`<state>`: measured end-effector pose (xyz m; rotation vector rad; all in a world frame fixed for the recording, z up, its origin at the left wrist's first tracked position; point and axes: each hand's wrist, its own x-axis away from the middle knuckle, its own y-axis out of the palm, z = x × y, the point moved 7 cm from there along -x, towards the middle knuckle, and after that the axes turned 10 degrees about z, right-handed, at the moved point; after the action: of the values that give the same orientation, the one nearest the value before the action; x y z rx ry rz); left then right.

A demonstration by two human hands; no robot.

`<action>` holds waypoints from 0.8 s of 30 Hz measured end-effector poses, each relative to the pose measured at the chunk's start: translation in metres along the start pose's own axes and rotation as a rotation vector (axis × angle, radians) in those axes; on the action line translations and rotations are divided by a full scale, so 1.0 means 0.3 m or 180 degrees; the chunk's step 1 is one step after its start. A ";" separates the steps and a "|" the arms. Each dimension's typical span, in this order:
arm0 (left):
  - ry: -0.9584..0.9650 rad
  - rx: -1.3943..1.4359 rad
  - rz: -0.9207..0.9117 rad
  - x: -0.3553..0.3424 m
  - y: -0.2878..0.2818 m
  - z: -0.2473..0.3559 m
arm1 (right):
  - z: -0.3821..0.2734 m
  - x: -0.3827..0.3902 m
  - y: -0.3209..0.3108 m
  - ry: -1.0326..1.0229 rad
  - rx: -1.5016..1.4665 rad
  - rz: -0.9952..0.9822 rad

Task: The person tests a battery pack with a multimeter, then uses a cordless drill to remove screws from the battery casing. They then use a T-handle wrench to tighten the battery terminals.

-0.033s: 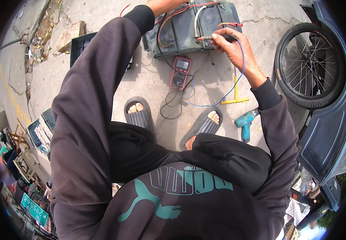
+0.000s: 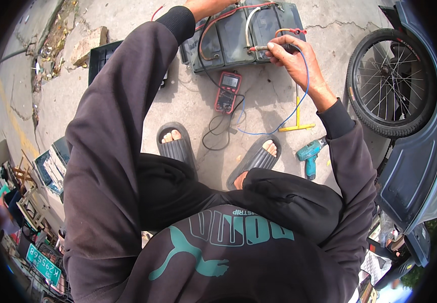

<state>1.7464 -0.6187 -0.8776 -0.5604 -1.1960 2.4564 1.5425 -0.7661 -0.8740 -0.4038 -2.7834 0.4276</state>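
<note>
Battery pack [image 2: 233, 41], on concrete [image 2: 332, 55]: right fingers [image 2: 277, 52] clamped on red-tipped probe [image 2: 259, 48]; left hand [image 2: 209, 6] partly visible, finger state indeterminable.

Spoked wheel [image 2: 387, 76] at right, teal drill [image 2: 310, 156] on concrete [image 2: 329, 55], yellow T-shaped tool [image 2: 298, 126] nearby

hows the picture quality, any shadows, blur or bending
Head view: bright daylight, shadows on the concrete below the batteries; fisheye bending and black corners at the rim in the head view; head view again, right hand fairly sharp, left hand cut by the top edge.
</note>
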 end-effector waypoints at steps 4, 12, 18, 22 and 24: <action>-0.0141 -0.0172 0.0025 0.001 0.011 -0.025 | -0.001 0.004 0.007 0.0019 -0.0154 -0.0020; 0.0047 -0.0285 -0.0032 0.006 -0.023 0.015 | -0.002 -0.005 -0.005 -0.0102 -0.0028 0.0069; -0.0107 -0.0214 -0.0087 0.003 -0.006 -0.006 | -0.012 0.000 -0.004 -0.0327 0.0245 0.0109; -0.0076 0.0133 -0.0020 0.001 0.008 -0.021 | -0.009 -0.007 -0.011 -0.0290 0.0144 0.0164; -0.0022 0.0022 -0.0088 0.004 -0.005 -0.001 | -0.008 -0.007 -0.011 -0.0325 0.0200 0.0146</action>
<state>1.7456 -0.6171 -0.8768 -0.5306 -1.1895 2.4405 1.5444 -0.7692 -0.8712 -0.4437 -2.8549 0.5595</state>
